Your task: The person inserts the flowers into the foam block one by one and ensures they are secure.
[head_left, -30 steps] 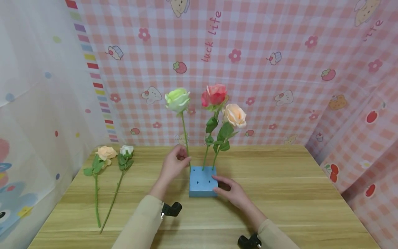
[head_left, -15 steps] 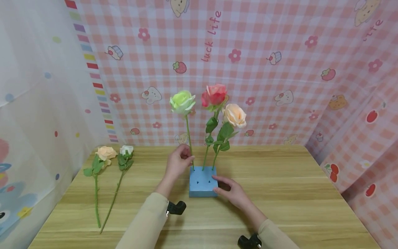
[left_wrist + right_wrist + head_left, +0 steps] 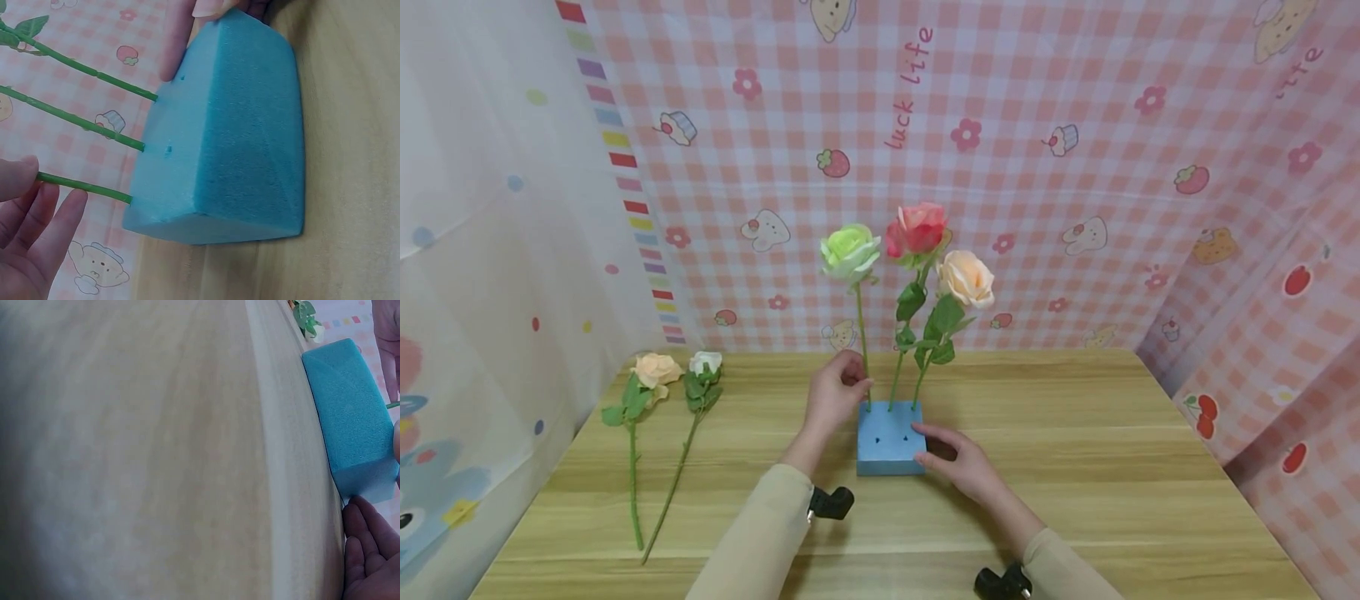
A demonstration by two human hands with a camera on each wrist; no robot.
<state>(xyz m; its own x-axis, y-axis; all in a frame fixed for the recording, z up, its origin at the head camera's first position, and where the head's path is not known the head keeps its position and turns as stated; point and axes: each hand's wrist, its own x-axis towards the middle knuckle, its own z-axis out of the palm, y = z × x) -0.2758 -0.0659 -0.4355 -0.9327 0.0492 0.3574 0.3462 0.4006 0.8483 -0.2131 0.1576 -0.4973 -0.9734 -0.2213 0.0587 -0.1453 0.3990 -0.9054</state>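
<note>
In the head view, a pale green rose (image 3: 851,253) stands upright in the back left hole of a blue foam block (image 3: 891,450). My left hand (image 3: 835,390) pinches its stem low down, just above the block; the left wrist view shows the green stem (image 3: 87,186) between thumb and fingertips, its end sunk in the foam. My right hand (image 3: 958,462) holds the block at its right side, a finger along the top and the thumb near the front corner. A pink-red rose (image 3: 917,229) and a peach rose (image 3: 966,278) stand in the other back holes.
On the table's left lie another peach rose (image 3: 657,368) and a white rose (image 3: 705,363), stems toward the front. Two holes show in the block's front part. A checked curtain (image 3: 1037,192) hangs behind the wooden table (image 3: 1075,433).
The green rose and my left hand have moved right, and its stem has gone from the block's left edge into the back left hole. My right hand has stayed on the block.
</note>
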